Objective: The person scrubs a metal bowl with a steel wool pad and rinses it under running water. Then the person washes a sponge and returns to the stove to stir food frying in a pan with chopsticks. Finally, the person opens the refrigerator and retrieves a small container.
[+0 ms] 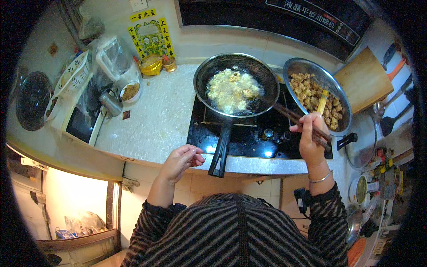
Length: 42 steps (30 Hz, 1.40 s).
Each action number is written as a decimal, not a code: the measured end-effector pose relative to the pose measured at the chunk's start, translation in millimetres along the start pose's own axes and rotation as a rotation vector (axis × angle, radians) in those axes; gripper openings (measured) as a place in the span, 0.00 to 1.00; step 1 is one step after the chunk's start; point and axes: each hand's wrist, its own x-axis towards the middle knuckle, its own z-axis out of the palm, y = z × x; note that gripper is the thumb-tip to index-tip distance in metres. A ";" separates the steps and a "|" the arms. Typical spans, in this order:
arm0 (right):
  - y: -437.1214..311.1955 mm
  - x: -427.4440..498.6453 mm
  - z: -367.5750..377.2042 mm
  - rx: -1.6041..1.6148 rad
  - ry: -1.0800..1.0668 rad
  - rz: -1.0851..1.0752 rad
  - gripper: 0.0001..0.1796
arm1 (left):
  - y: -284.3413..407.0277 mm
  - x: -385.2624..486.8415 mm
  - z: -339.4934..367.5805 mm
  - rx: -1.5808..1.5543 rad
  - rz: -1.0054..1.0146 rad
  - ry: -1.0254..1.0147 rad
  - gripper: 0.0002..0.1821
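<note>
My right hand (313, 133) grips a pair of dark brown chopsticks (287, 113), which slant up and left to the rim of the frying pan. Batter-coated pieces (233, 88) bubble in oil inside this black pan (203, 93). Just left of the pan's long black handle (222, 150) is my left hand (183, 160), fingers loosely bent, with nothing plainly seen in it. Beside my right hand, a steel basin (345, 100) holds browned fried pieces (300, 85). A yellow stick-like handle (322, 101) lies over them; its lower end is hidden by my hand.
The pan stands on a black glass cooktop (247, 143) beneath a range hood (283, 23). A wooden cutting board (363, 80) leans behind the basin. Left on the counter are a small food bowl (136, 95), a metal cup (110, 103) and a gold-coloured pot (150, 65). A glass lid (362, 140) stands at right.
</note>
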 end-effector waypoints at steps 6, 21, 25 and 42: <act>-23.9 24.2 -27.7 0.137 0.069 0.178 0.16 | -0.3 -3.6 -3.3 -0.003 -0.003 0.003 0.14; 51.2 -12.8 -9.0 0.659 0.351 0.778 0.16 | -2.9 -3.9 4.9 0.044 -0.045 -0.030 0.15; 52.4 -24.8 6.5 0.781 0.403 0.729 0.14 | -4.6 -2.7 5.2 0.014 -0.018 -0.071 0.12; 45.2 0.8 24.7 0.718 0.439 0.564 0.14 | -15.1 -9.9 -1.3 -0.017 -0.030 -0.019 0.15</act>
